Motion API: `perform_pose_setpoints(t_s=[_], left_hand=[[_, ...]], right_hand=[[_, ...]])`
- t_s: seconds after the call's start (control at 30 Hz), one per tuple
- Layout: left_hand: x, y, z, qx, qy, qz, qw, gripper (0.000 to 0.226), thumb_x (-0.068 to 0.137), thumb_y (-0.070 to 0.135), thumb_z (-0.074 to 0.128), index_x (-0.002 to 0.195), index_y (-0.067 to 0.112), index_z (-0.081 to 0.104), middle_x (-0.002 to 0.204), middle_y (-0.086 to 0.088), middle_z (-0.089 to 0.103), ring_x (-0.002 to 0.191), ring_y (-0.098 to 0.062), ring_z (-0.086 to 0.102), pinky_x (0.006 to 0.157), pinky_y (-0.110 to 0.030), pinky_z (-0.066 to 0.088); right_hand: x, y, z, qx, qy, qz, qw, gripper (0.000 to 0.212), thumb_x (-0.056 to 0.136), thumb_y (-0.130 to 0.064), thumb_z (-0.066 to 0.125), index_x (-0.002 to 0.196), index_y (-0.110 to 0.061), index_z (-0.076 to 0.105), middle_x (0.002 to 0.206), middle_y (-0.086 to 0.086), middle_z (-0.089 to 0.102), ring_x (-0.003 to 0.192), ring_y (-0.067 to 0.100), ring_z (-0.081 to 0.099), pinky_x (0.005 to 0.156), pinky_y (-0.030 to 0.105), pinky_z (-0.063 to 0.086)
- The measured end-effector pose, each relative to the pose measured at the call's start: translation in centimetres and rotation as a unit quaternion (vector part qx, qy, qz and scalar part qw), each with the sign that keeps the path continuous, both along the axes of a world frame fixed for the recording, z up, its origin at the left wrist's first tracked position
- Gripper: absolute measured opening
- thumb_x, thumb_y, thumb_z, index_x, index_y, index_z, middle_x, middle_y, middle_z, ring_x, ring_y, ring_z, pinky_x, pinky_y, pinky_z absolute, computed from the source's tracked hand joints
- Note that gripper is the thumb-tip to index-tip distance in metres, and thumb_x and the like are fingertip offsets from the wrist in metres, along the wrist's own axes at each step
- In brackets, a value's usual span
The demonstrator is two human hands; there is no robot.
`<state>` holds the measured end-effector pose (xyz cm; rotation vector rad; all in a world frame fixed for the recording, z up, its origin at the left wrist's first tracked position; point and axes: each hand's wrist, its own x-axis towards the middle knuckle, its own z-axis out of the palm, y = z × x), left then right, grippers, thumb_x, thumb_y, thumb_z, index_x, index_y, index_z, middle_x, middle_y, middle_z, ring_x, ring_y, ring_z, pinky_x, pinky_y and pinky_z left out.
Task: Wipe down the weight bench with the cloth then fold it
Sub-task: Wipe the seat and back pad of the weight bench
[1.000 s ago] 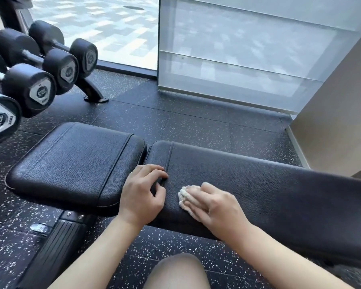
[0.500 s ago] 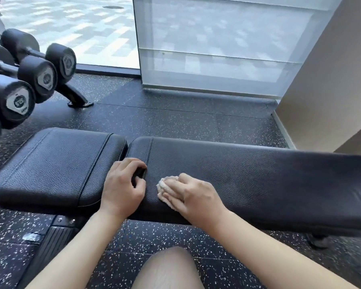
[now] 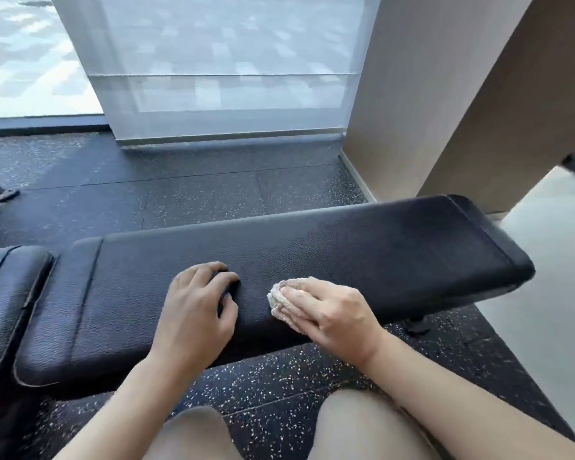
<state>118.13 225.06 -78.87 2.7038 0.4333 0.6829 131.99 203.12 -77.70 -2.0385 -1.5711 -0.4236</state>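
Our right hand's (image 3: 332,318) fingers (image 3: 307,290) are lying straight and together, pressing the cloth (image 3: 281,302), a small, crumpled off-white wad, against the weight bench (image 3: 362,250) near its front edge. Just beside it, our left hand (image 3: 196,313) is resting with fingers loosely curled, holding nothing. The bench's padding is showing black, pebbled and rounded. Most of the cloth is hiding under our fingers.

We see open pad on the table (image 3: 362,247) right of our right hand (image 3: 332,313), out to its rounded end; only the cloth (image 3: 281,298) under that hand lies on it. Our left hand (image 3: 196,310) rests just left of the cloth. Further left, a gap splits the seat pad (image 3: 7,293) off. Beyond the far edge, bare floor (image 3: 180,194) runs to the wall (image 3: 412,94).
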Motion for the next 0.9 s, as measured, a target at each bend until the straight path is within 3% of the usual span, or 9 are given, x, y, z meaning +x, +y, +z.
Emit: perform_pose_setpoints(t_s=[0.13,0.3,0.47,0.6,0.67,0.77,0.9], left_hand=[[5.3,-5.2,0.0,0.004,0.023,-0.071,0.997,0.038,0.088,0.027,0.048,0.118,0.020,0.072,0.127,0.001,0.065,0.121,-0.027,0.058,0.106,-0.051,0.044],[11.3,-10.6,0.5,0.019,0.052,-0.125,0.991,0.039,0.089,0.028,0.047,0.121,0.023,0.070,0.131,0.004,0.063,0.124,-0.025,0.055,0.107,-0.050,0.042],[16.0,-14.5,0.9,0.037,0.087,-0.139,0.986,0.044,0.092,0.034,0.044,0.130,0.028,0.066,0.139,0.005,0.060,0.130,-0.025,0.051,0.110,-0.051,0.039],[18.8,-16.5,1.1,0.034,0.114,-0.129,0.984,0.047,0.092,0.041,0.043,0.135,0.034,0.061,0.146,0.007,0.056,0.134,-0.023,0.047,0.114,-0.054,0.035],[19.4,-16.8,1.2,0.031,0.116,-0.124,0.985,0.049,0.091,0.043,0.043,0.136,0.036,0.060,0.147,0.007,0.055,0.136,-0.023,0.047,0.116,-0.054,0.033],[19.7,-16.8,1.3,0.027,0.118,-0.123,0.985,0.050,0.091,0.044,0.044,0.138,0.037,0.059,0.148,0.009,0.053,0.137,-0.022,0.046,0.118,-0.053,0.031],[19.6,-17.0,1.5,0.026,0.122,-0.120,0.985,0.050,0.090,0.043,0.045,0.138,0.036,0.059,0.148,0.009,0.053,0.138,-0.023,0.046,0.119,-0.052,0.031]], right_hand=[[3.7,-5.1,-0.4,0.000,-0.004,-0.067,0.998,0.031,0.102,-0.036,0.061,0.123,-0.015,0.072,0.120,0.002,0.070,0.108,0.017,0.069,0.084,0.034,0.058],[7.6,-10.4,-0.9,0.003,-0.022,-0.130,0.991,0.029,0.101,-0.033,0.064,0.122,-0.015,0.072,0.109,0.002,0.069,0.097,0.019,0.069,0.081,0.033,0.058],[11.6,-15.4,-1.4,0.014,-0.023,-0.195,0.980,0.037,0.105,-0.041,0.051,0.122,-0.016,0.073,0.101,0.001,0.068,0.093,0.020,0.069,0.077,0.035,0.058],[14.9,-20.6,-1.4,0.044,-0.037,-0.259,0.964,0.028,0.102,-0.033,0.058,0.119,-0.017,0.075,0.098,-0.004,0.066,0.089,0.012,0.064,0.084,0.018,0.051],[17.0,-23.2,-1.4,0.044,-0.041,-0.303,0.951,0.027,0.099,-0.033,0.062,0.120,-0.020,0.075,0.089,-0.006,0.062,0.081,0.010,0.061,0.075,0.017,0.050],[20.7,-25.7,-1.2,0.029,-0.014,-0.404,0.914,0.032,0.097,-0.041,0.058,0.119,-0.025,0.074,0.078,-0.004,0.056,0.062,0.023,0.059,0.052,0.033,0.053],[25.7,-25.7,-0.1,0.028,0.044,-0.455,0.889,0.032,0.093,-0.043,0.054,0.104,-0.024,0.078,0.068,-0.001,0.047,0.055,0.031,0.047,0.051,0.033,0.043]])
